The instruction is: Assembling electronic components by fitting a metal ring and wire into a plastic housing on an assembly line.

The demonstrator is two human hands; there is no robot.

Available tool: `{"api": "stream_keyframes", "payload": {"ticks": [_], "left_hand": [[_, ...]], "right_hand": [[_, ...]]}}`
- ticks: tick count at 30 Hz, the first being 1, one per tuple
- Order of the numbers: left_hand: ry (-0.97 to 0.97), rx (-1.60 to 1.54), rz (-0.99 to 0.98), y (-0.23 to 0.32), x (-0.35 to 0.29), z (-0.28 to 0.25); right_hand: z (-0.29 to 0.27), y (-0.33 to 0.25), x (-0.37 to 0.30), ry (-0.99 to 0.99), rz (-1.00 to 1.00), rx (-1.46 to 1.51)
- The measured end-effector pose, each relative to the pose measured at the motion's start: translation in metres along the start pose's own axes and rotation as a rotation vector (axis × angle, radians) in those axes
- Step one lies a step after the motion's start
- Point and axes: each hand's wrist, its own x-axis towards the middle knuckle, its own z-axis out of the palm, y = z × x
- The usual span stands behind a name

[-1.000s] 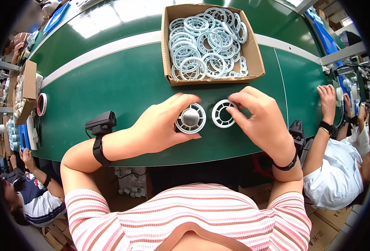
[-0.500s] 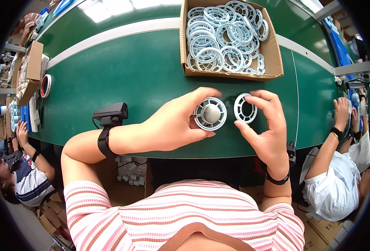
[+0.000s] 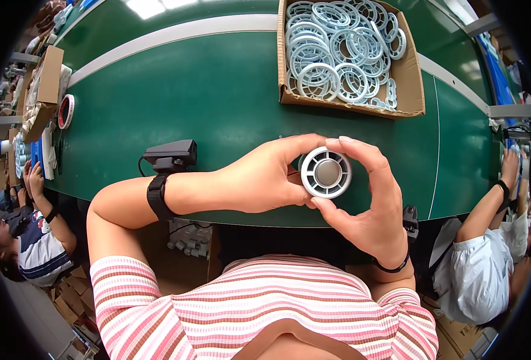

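Both hands hold one round white plastic fan part [image 3: 326, 173] with a grey hub, lifted just above the green table [image 3: 217, 102]. My left hand [image 3: 264, 178] grips its left side, thumb and fingers curled around the rim. My right hand [image 3: 370, 198] wraps its right side and underside. A white ring seems pressed onto the part's face; I cannot tell it apart from the part. A black device [image 3: 170, 157] is strapped at my left wrist.
A cardboard box [image 3: 409, 84] holding several white plastic rings stands at the far side of the table. A roll of tape [image 3: 65, 111] and another box [image 3: 44, 84] lie at the left. Other people sit at the left [image 3: 34, 240] and right [image 3: 487, 258].
The grey-hubbed part and the separate white ring, held side by side earlier, have come together into one piece between both hands. The view has shifted closer to the table.
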Motion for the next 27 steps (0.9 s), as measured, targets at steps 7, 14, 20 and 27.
{"api": "stream_keyframes", "payload": {"ticks": [7, 14, 20, 27], "left_hand": [[-0.046, 0.023, -0.044, 0.005, 0.002, -0.002], [-0.185, -0.100, -0.112, 0.012, 0.002, -0.021], [-0.177, -0.308, -0.330, 0.020, 0.009, -0.025], [-0.212, -0.300, -0.280, 0.017, 0.009, -0.030]], "right_hand": [[-0.003, 0.004, -0.002, 0.003, 0.052, 0.022], [-0.014, 0.003, 0.000, -0.081, 0.064, -0.153], [-0.012, 0.005, 0.000, -0.085, 0.088, -0.117], [-0.009, 0.009, 0.003, -0.070, 0.022, -0.114]]}}
